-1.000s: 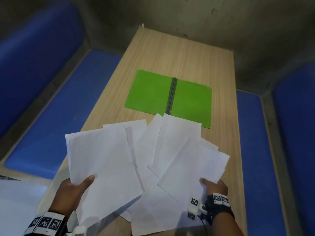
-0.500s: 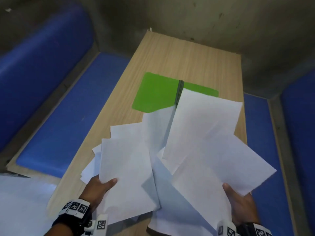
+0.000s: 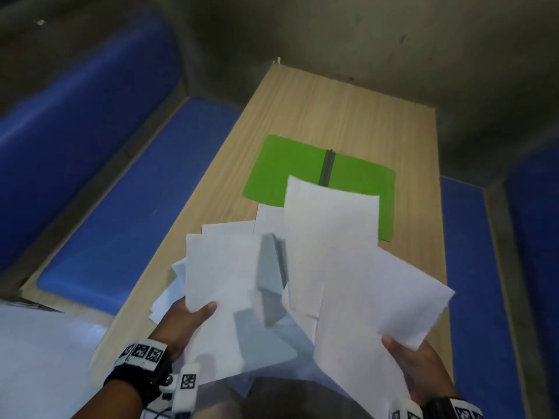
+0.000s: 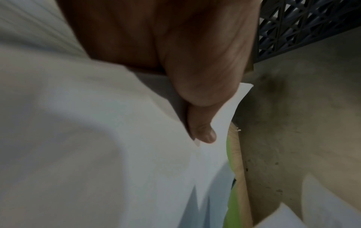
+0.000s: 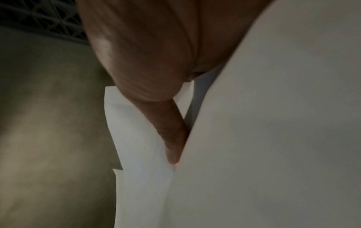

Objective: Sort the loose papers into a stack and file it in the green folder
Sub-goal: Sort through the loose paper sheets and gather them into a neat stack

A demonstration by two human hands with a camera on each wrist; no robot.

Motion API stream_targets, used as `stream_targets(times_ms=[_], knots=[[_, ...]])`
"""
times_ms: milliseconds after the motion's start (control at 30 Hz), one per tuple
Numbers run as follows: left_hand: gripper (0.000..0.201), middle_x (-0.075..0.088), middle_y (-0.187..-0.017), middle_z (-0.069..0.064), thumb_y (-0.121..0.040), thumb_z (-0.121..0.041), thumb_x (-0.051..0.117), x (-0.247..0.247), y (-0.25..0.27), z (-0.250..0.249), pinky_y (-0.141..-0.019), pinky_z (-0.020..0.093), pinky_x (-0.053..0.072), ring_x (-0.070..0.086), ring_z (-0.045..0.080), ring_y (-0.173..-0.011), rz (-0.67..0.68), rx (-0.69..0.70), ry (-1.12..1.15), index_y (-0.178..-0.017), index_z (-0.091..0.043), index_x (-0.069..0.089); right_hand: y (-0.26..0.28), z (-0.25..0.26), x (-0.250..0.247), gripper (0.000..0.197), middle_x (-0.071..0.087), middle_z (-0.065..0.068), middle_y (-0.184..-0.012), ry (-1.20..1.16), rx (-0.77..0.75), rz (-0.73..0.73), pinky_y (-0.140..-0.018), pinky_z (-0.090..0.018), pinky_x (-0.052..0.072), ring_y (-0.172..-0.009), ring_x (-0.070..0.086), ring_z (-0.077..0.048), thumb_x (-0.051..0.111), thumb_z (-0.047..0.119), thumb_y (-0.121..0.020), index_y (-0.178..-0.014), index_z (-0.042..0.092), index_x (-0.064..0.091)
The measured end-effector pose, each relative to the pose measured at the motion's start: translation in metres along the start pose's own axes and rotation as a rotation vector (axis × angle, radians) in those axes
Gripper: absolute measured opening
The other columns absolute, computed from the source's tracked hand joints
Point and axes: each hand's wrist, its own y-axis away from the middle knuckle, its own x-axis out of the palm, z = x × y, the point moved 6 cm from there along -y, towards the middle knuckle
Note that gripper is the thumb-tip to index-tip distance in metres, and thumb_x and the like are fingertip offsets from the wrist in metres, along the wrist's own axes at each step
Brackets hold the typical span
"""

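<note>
Several loose white papers are fanned out and lifted over the near half of the wooden table. My left hand grips the left bunch at its near edge, thumb on top. My right hand pinches the right bunch, thumb pressed on a sheet. The green folder lies open and flat in the middle of the table, its dark spine facing up. The raised sheets hide its near right part.
Blue cushioned benches run along both sides of the table; the right one is close to my right hand. A grey wall stands behind the table's far end. White cloth fills the lower left.
Both hands have lifted the papers off the table and drawn the two bunches closer together. The sheets now stand more upright and cover part of the folder.
</note>
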Motion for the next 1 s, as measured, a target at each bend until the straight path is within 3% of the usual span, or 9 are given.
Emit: stream_targets(times_ms=[200,267,333,467,600,667,733,867,1000], knots=[[0.054,0.078,-0.104,0.001,-0.087,-0.055,0.067,0.007,-0.024,-0.002,-0.094,0.045,0.054,0.073,0.025,-0.096,0.074,-0.065,-0.216,-0.124,-0.016,0.064,-0.01,-0.005,0.017,0.045,0.071,-0.025,-0.11,0.14,0.112,0.134,-0.072,-0.041,0.059,-0.099,0.068,-0.043,0.067,-0.011,-0.075,-0.119,-0.003,0.06],[0.076,0.078,-0.109,0.003,-0.071,-0.07,0.073,0.009,-0.028,-0.003,-0.1,0.049,0.051,0.072,0.028,-0.103,0.102,-0.101,-0.171,-0.125,-0.017,0.064,-0.012,0.0,0.023,0.041,0.071,-0.024,-0.11,0.146,0.113,0.177,-0.077,-0.043,0.058,-0.103,0.067,-0.043,0.067,-0.011,-0.076,-0.116,-0.002,0.062],[0.076,0.076,-0.115,0.004,-0.074,-0.073,0.067,0.016,-0.027,-0.007,-0.102,0.047,0.049,0.069,0.029,-0.109,0.104,-0.148,-0.039,-0.123,-0.015,0.065,-0.019,0.001,0.026,0.042,0.071,-0.022,-0.112,0.186,0.098,0.183,-0.089,-0.049,0.053,-0.104,0.068,-0.041,0.072,-0.008,-0.075,-0.115,0.0,0.064],[0.062,0.077,-0.11,0.017,-0.091,-0.069,0.045,0.032,-0.021,0.0,-0.1,0.051,0.052,0.07,0.037,-0.107,0.048,-0.268,0.239,-0.112,-0.017,0.071,-0.033,-0.006,0.034,0.043,0.076,-0.006,-0.106,0.427,-0.001,0.147,-0.095,-0.049,0.051,-0.105,0.069,-0.029,0.082,0.0,-0.069,-0.109,0.01,0.07],[0.037,0.075,-0.118,0.015,-0.086,-0.036,0.076,0.043,-0.021,0.002,-0.098,0.054,0.053,0.073,0.033,-0.104,0.094,-0.124,0.085,-0.117,-0.017,0.069,-0.035,-0.013,0.048,0.035,0.077,0.014,-0.094,0.635,-0.054,0.184,-0.07,-0.016,0.053,-0.094,0.07,-0.005,0.082,0.008,-0.071,-0.102,0.021,0.072],[0.029,0.076,-0.113,0.016,-0.088,-0.017,0.075,0.035,-0.028,0.002,-0.093,0.053,0.056,0.075,0.032,-0.096,0.005,-0.062,-0.002,-0.116,-0.016,0.069,-0.035,-0.009,0.042,0.036,0.076,0.013,-0.093,0.657,-0.073,0.17,-0.063,-0.013,0.052,-0.091,0.07,-0.002,0.083,0.008,-0.071,-0.104,0.018,0.071],[0.032,0.077,-0.11,0.013,-0.091,-0.014,0.071,0.022,-0.035,-0.002,-0.091,0.052,0.057,0.075,0.032,-0.095,-0.044,-0.014,-0.011,-0.123,-0.017,0.066,-0.036,0.007,0.02,0.038,0.077,0.004,-0.096,0.655,-0.104,0.086,-0.068,-0.019,0.053,-0.094,0.071,-0.013,0.084,0.005,-0.07,-0.105,0.011,0.071],[0.039,0.073,-0.115,0.013,-0.094,-0.008,0.066,-0.018,-0.045,-0.021,-0.093,0.048,0.054,0.07,0.035,-0.104,-0.143,0.084,0.02,-0.132,-0.015,0.06,-0.027,0.055,-0.037,0.046,0.075,-0.009,-0.107,0.498,-0.105,-0.032,-0.095,-0.05,0.051,-0.102,0.07,-0.029,0.082,-0.001,-0.068,-0.111,0.006,0.069],[0.034,0.075,-0.118,0.005,-0.091,-0.018,0.069,-0.032,-0.053,-0.032,-0.096,0.05,0.053,0.071,0.029,-0.105,-0.045,0.111,-0.113,-0.121,-0.031,0.063,-0.008,0.111,-0.045,0.042,0.073,-0.019,-0.106,0.315,-0.173,-0.023,-0.083,-0.049,0.055,-0.091,0.071,-0.033,0.074,0.0,-0.064,-0.106,0.0,0.069]])
